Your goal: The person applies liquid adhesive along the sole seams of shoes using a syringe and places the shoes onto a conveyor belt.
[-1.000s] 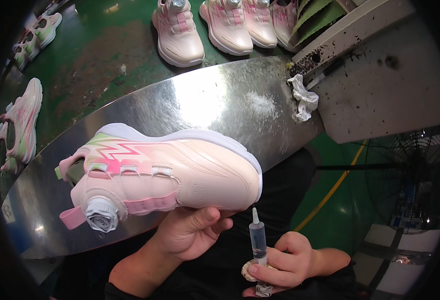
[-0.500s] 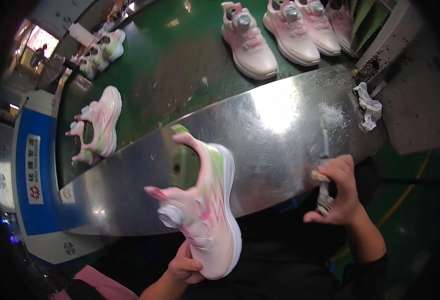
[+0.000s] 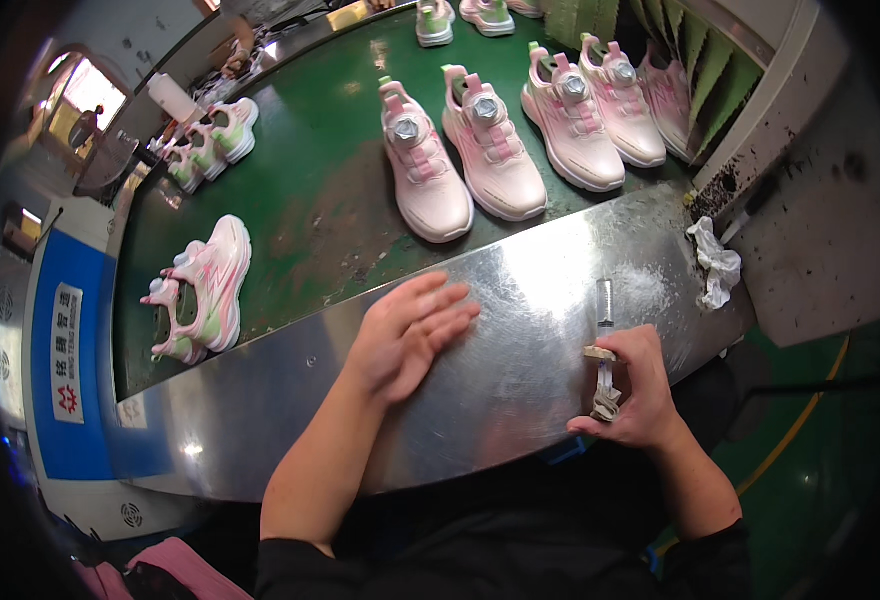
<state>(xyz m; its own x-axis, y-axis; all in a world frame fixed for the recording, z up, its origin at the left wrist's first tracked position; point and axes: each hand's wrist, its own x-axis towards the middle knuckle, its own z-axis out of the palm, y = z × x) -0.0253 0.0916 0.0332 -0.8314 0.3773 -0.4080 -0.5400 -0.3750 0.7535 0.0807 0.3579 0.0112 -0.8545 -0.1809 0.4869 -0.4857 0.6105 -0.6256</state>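
Observation:
My left hand (image 3: 405, 335) is empty, its fingers apart, above the steel ledge (image 3: 270, 430). My right hand (image 3: 642, 388) grips a clear syringe (image 3: 605, 308), nozzle end pointing away from me. Pale wrapping covers its flange and plunger end, with the thumb near the plunger. Just beyond my left hand, a pink-and-white sneaker (image 3: 426, 180) with a dial on its tongue stands upright on the green conveyor belt (image 3: 310, 180). Beside it on the right is a matching sneaker (image 3: 495, 150), in a row with several others.
A pair of sneakers (image 3: 210, 285) lies sideways on the belt at left. Crumpled white tissue (image 3: 714, 265) sits at the ledge's right end, below a machine opening with green flaps (image 3: 720, 80). A blue-and-white machine panel (image 3: 70, 350) borders the left. More shoes stand farther back.
My left hand has let go of the sneaker, which now stands on the belt at the left end of the row. My right hand, still holding the syringe, has shifted slightly left.

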